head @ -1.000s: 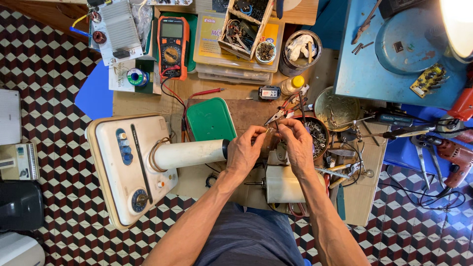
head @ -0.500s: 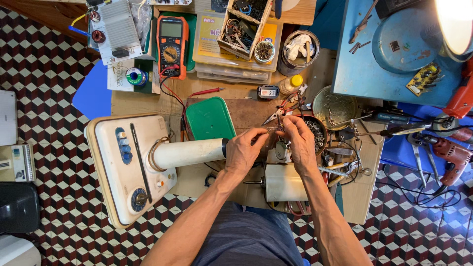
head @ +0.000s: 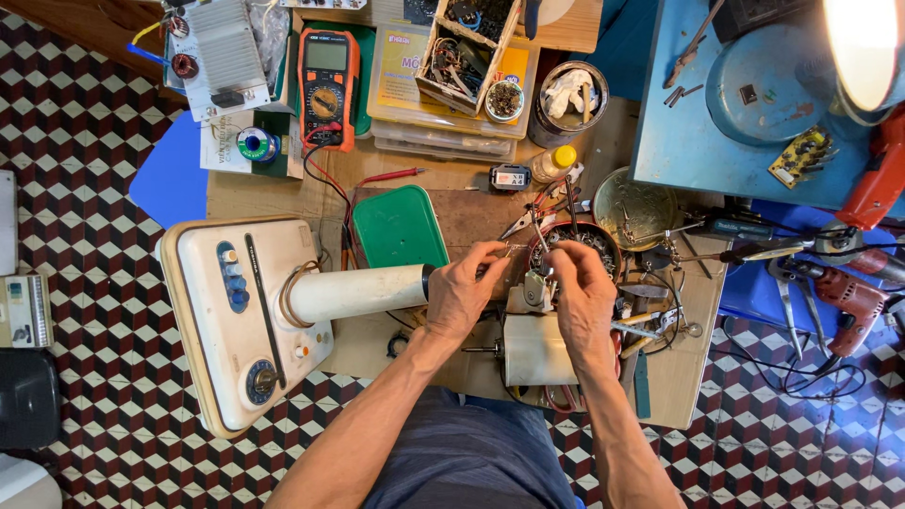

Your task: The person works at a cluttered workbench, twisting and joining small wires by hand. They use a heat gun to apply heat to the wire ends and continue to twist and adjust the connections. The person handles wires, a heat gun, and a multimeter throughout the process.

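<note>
My left hand [head: 462, 290] and my right hand [head: 580, 294] are raised side by side over a low wooden board. Between their fingertips they pinch a thin wire or small metal part [head: 517, 250], too small to identify. Just below the hands lies a white fan motor [head: 537, 347] with a shaft sticking out to the left. A cream fan base [head: 240, 320] with its white column lies on its side to the left, the column end near my left wrist. A round dish of small parts [head: 584, 243] sits just beyond my right fingers.
A green lid [head: 401, 226] lies beyond my left hand. Further back are an orange multimeter [head: 328, 85], a solder spool [head: 255, 144], trays of parts and a tin. Screwdrivers, pliers and a red drill [head: 853, 302] crowd the right. A blue table [head: 745, 104] and lit lamp stand top right.
Both hands have stayed together over the board, shifting slightly while working the small part between the fingertips. Nothing else has moved.
</note>
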